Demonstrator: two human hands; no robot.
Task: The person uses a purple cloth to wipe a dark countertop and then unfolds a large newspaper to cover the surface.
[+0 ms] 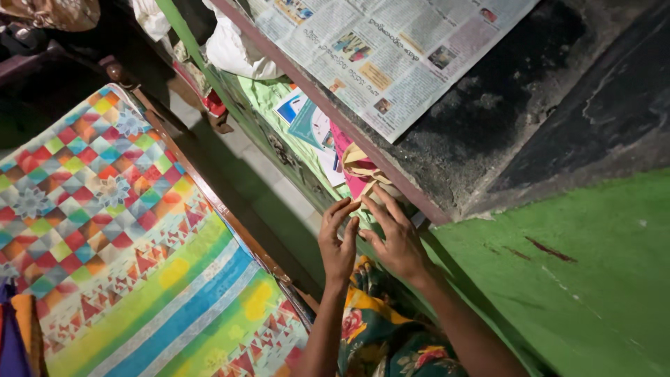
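Note:
My left hand (338, 241) and my right hand (396, 236) reach side by side to the edge of a green lower shelf (276, 94). Both sets of fingers are apart, and their tips touch the lower end of a folded cream and yellow cloth (361, 166) that lies on a pink cloth (354, 183). Neither hand closes around anything. Papers and a teal booklet (307, 124) lie further back on the same shelf. A dark stone slab (488, 119) overhangs the shelf and hides its back part.
A newspaper (391, 42) is spread on the slab. A bed with a bright patchwork cover (118, 223) and a wooden rail stands at the left, leaving a narrow floor strip. A green wall (579, 265) is at the right, and white bags (237, 49) lie behind.

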